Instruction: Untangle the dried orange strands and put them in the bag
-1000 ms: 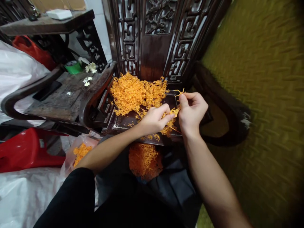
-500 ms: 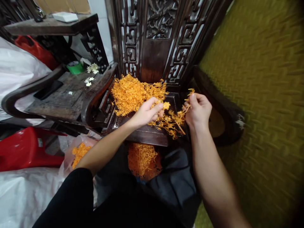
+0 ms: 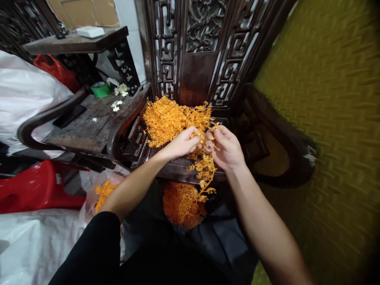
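My left hand (image 3: 184, 143) is closed around small orange plastic flower pieces, in front of the orange pile. Close against it, my right hand (image 3: 227, 149) pinches the thin stem of an orange plastic flower sprig (image 3: 206, 170). The sprig dangles below the fingers, past the front edge of the dark wooden seat (image 3: 175, 166). Behind my hands, a tangled heap of orange plastic sprigs (image 3: 166, 118) covers the back left of that seat. My fingers partly hide what each hand grips.
Between my legs is a container of orange stems (image 3: 181, 204). A translucent bag (image 3: 89, 198) holding orange flower heads (image 3: 103, 193) stands at left, by a red plastic stool (image 3: 44, 186). Green tape (image 3: 101, 90) and white flowers (image 3: 120, 90) lie on the neighbouring chair. A yellow-green textured surface (image 3: 335, 99) fills the right.
My right hand has moved left, up beside my left hand. The sprig now hangs lower, over the seat's front edge. The whole view has shifted slightly.
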Demonstrator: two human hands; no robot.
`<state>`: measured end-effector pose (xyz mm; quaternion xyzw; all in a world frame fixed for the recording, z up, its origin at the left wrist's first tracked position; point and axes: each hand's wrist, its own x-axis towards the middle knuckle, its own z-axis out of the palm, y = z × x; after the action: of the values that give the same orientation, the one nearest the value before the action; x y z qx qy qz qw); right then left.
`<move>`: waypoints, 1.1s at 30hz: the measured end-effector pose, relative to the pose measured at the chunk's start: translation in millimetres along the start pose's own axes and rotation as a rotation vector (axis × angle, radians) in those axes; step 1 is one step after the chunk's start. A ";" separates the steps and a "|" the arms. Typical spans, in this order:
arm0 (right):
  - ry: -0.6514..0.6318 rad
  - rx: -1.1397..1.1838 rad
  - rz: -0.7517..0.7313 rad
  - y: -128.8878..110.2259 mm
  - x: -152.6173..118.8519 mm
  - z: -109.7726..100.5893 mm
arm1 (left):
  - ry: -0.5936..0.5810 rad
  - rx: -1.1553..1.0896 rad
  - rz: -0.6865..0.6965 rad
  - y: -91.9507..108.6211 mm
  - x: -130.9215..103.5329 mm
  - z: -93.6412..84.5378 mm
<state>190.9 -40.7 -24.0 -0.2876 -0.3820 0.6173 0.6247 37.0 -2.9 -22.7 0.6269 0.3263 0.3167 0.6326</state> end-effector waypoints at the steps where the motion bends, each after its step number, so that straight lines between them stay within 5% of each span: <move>1: -0.009 -0.006 0.001 1.7 -0.6 0.7 | 0.018 -0.019 -0.023 -0.1 0.4 0.7; 8: 0.003 -0.036 0.024 6.1 -1.5 6.5 | 0.085 -0.313 -0.147 -2.8 -0.1 17.7; 13: -0.027 -0.002 0.005 7.5 -1.8 13.0 | 0.313 -0.255 -0.144 -9.5 8.2 27.8; 16: -0.013 -0.027 -0.092 2.4 0.2 9.8 | 0.347 -0.284 -0.119 -6.9 13.5 20.1; 24: 0.077 -0.090 -0.195 -12.9 4.1 -11.7 | 0.230 -0.259 -0.092 10.3 3.6 -5.2; 33: 0.125 -0.221 -0.247 -7.1 7.1 -14.7 | -0.073 0.542 0.033 6.5 -3.5 12.7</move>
<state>206.7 -32.5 -25.2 -0.3434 -0.4404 0.4711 0.6828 45.3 -13.1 -16.1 0.7894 0.3659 0.2055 0.4479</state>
